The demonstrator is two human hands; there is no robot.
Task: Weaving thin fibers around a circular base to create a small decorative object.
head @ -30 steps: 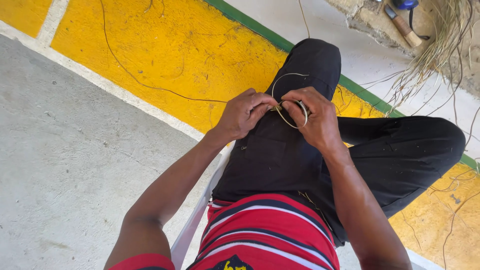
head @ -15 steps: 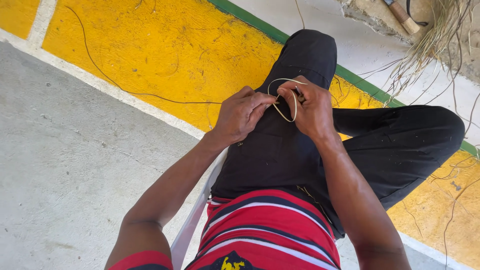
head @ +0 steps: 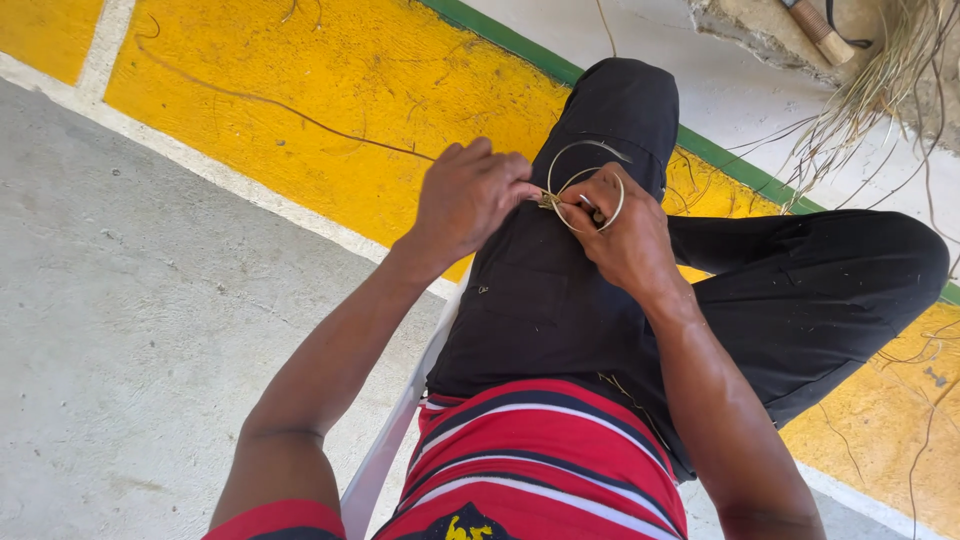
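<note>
Open concrete floor (head: 130, 330) left of hands; loose fibre pile (head: 880, 80) far right.

Thin pale fibre loop (head: 585, 185) — curled above the lap.

We look down on a bare grey concrete floor (head: 130, 330), rough and speckled, occupying the left side of the view. A pale painted line (head: 200, 165) crosses it diagonally and borders a wide yellow painted band (head: 330, 90), worn and scratched. A narrow green stripe (head: 520, 45) edges the far side of the yellow band, and lighter concrete (head: 720, 90) lies beyond it. At the upper right we see a broken concrete edge (head: 740, 30) with a wooden handle (head: 820, 30) resting on it, beside a heap of dry straw-like fibres (head: 880, 90). A white plastic chair edge (head: 385, 450) shows at the bottom. Bright daylight falls evenly across everything.
</note>
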